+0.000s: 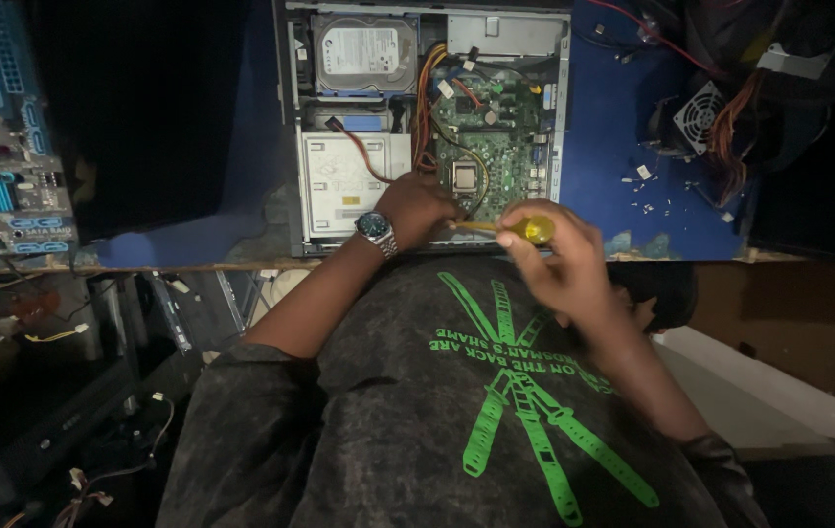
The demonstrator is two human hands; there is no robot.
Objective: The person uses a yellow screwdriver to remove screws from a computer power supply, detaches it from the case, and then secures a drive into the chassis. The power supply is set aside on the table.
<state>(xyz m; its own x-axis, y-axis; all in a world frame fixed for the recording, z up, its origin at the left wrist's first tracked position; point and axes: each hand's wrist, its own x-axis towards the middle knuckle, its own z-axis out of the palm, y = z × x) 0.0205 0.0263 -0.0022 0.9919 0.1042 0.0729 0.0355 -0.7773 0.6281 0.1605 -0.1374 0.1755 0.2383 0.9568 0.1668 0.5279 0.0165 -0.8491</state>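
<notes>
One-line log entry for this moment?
right hand: holds yellow screwdriver | left hand: at open computer case | loose screws: blue table

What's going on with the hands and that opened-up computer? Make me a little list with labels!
Left hand: left hand with a wristwatch, resting at the near edge of the open computer case
Right hand: right hand gripping a yellow-handled screwdriver
Screwdriver tip: points toward the left hand
Inside case: green motherboard, hard drive, coloured wires
Surface: blue table
Nearby: spare circuit board, small fan
</notes>
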